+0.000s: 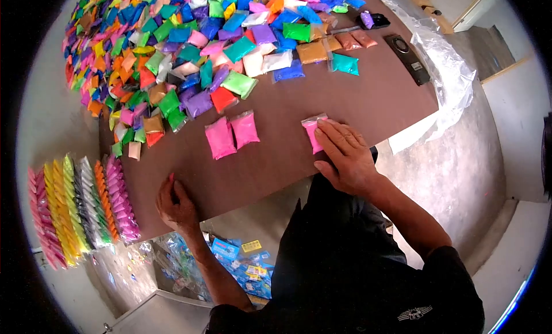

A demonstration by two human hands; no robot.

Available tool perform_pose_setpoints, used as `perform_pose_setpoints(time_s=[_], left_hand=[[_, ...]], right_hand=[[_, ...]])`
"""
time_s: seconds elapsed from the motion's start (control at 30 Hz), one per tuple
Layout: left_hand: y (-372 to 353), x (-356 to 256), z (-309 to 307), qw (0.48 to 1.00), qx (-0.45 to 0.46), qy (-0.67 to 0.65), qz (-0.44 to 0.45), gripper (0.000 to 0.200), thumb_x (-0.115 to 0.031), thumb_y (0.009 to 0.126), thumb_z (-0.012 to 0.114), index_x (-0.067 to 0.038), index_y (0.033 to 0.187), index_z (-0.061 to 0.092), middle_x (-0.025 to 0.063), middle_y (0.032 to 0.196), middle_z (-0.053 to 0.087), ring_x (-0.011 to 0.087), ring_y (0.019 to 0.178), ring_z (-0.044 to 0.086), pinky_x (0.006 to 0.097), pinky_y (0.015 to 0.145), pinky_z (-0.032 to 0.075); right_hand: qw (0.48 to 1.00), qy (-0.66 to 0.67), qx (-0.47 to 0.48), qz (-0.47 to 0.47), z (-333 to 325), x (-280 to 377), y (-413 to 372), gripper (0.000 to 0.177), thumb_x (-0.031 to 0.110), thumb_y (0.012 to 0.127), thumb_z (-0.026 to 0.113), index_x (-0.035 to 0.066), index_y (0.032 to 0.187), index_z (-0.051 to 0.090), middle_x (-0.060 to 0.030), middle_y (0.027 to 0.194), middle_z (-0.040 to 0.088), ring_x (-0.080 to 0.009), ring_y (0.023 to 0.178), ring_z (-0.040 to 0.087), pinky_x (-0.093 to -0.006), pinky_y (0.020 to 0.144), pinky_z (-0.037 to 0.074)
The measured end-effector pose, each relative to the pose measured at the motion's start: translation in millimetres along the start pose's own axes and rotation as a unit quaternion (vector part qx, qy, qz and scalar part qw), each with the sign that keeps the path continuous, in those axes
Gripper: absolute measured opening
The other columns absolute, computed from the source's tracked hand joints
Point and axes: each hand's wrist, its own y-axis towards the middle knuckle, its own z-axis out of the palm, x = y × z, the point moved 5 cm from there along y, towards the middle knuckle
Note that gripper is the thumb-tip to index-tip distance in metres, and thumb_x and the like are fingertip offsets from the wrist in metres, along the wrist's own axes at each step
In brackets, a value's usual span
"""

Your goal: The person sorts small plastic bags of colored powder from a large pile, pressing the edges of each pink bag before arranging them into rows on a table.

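My right hand lies with fingers stretched out over the right part of a small pink packet, which is partly covered by the fingers. My left hand rests near the table's front edge with its fingers curled. A tiny pink spot shows at its fingertips, and I cannot make out whether it is something held. Between my hands, farther back, two bright pink packets lie side by side: the left packet and the right packet, which touch or nearly touch.
A large heap of colourful packets covers the back of the brown table. Long strips of packets hang at the left edge. A black device and clear plastic sheeting are at right. Blue packaging lies below.
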Motion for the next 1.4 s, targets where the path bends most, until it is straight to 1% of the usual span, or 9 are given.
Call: perform_pose_setpoints(time_s=[0.27, 0.33, 0.5, 0.8, 0.97, 1.2, 1.27, 1.33, 1.4], left_hand=[[2.6, 5.1, 5.1, 0.999, 0.020, -0.019, -0.028, 0.019, -0.009, 0.090, 0.070, -0.005, 0.108, 0.073, 0.0130, 0.108, 0.072, 0.0329, 0.098, 0.067, 0.0425, 0.087, 0.053], [-4.6, 18.2, 6.6, 0.989, -0.009, -0.084, -0.122, 0.024, -0.011, 0.089, 0.073, -0.005, 0.112, 0.071, 0.0130, 0.108, 0.072, 0.0323, 0.100, 0.066, 0.0422, 0.085, 0.054], [-3.8, 13.6, -2.9, 0.993, -0.054, -0.052, -0.091, 0.030, -0.013, 0.088, 0.075, -0.003, 0.115, 0.068, 0.0138, 0.102, 0.070, 0.0322, 0.097, 0.065, 0.0424, 0.084, 0.054], [10.4, 25.3, -16.9, 0.994, 0.057, -0.087, -0.028, 0.015, -0.014, 0.091, 0.073, -0.003, 0.101, 0.072, 0.0137, 0.097, 0.068, 0.0326, 0.089, 0.065, 0.0437, 0.073, 0.052], [18.8, -0.4, -25.2, 0.990, 0.079, 0.053, 0.104, 0.008, -0.013, 0.096, 0.065, -0.006, 0.098, 0.070, 0.0136, 0.094, 0.066, 0.0346, 0.088, 0.065, 0.0460, 0.073, 0.052], [22.1, 4.9, -13.6, 0.982, 0.071, 0.142, 0.100, 0.015, -0.019, 0.099, 0.062, -0.004, 0.096, 0.066, 0.0125, 0.087, 0.064, 0.0287, 0.083, 0.065, 0.0414, 0.072, 0.054], [12.6, -28.5, -14.2, 0.922, 0.205, -0.209, -0.253, 0.019, -0.021, 0.100, 0.061, -0.003, 0.094, 0.064, 0.0102, 0.076, 0.058, 0.0208, 0.075, 0.064, 0.0365, 0.069, 0.053], [-1.1, -85.3, -4.2, 0.902, 0.200, -0.290, -0.249, 0.024, -0.021, 0.102, 0.057, 0.000, 0.091, 0.059, 0.0102, 0.075, 0.062, 0.0195, 0.073, 0.064, 0.0378, 0.065, 0.051], [-0.6, -152.3, -0.2, 0.959, 0.208, -0.190, 0.022, 0.022, -0.020, 0.102, 0.058, 0.000, 0.095, 0.061, 0.0091, 0.079, 0.065, 0.0186, 0.073, 0.062, 0.0354, 0.067, 0.050]], right_hand=[[0.998, 0.010, -0.061, -0.021, -2.2, -3.6, 8.6, 0.054, 0.021, 0.085, 0.071, 0.000, 0.133, 0.059, -0.0190, 0.138, 0.058, -0.0362, 0.129, 0.055, -0.0493, 0.109, 0.041], [0.996, 0.046, -0.074, 0.016, -4.0, -5.2, 7.0, 0.056, 0.018, 0.080, 0.074, 0.002, 0.132, 0.060, -0.0180, 0.136, 0.060, -0.0359, 0.126, 0.058, -0.0476, 0.106, 0.045], [0.987, 0.080, -0.132, 0.036, -10.1, -2.4, 5.5, 0.053, 0.017, 0.078, 0.076, 0.006, 0.128, 0.062, -0.0152, 0.137, 0.059, -0.0346, 0.127, 0.057, -0.0464, 0.106, 0.046], [0.977, 0.090, -0.193, 0.007, -20.8, -2.7, -3.3, 0.044, 0.013, 0.078, 0.078, 0.007, 0.120, 0.066, -0.0143, 0.125, 0.063, -0.0357, 0.116, 0.062, -0.0472, 0.099, 0.050], [0.973, 0.096, -0.209, 0.000, -18.9, -5.3, -9.6, 0.041, 0.015, 0.082, 0.076, 0.006, 0.120, 0.066, -0.0157, 0.125, 0.064, -0.0360, 0.113, 0.063, -0.0474, 0.099, 0.050], [0.972, 0.142, -0.187, -0.004, -21.0, -16.2, -18.4, 0.037, 0.010, 0.086, 0.071, 0.008, 0.123, 0.067, -0.0166, 0.127, 0.063, -0.0376, 0.115, 0.062, -0.0461, 0.100, 0.049], [0.976, 0.128, -0.178, -0.005, -21.0, -24.3, -24.0, 0.038, 0.009, 0.085, 0.070, 0.008, 0.124, 0.067, -0.0163, 0.128, 0.063, -0.0373, 0.117, 0.061, -0.0455, 0.101, 0.049], [0.980, 0.113, -0.164, -0.008, -20.8, -33.2, -28.5, 0.040, 0.007, 0.085, 0.069, 0.009, 0.125, 0.067, -0.0160, 0.130, 0.062, -0.0370, 0.118, 0.061, -0.0449, 0.101, 0.049], [0.978, 0.116, -0.169, -0.026, -21.2, -33.6, -33.0, 0.038, 0.003, 0.085, 0.070, 0.007, 0.123, 0.067, -0.0162, 0.131, 0.062, -0.0358, 0.117, 0.062, -0.0451, 0.099, 0.051]])
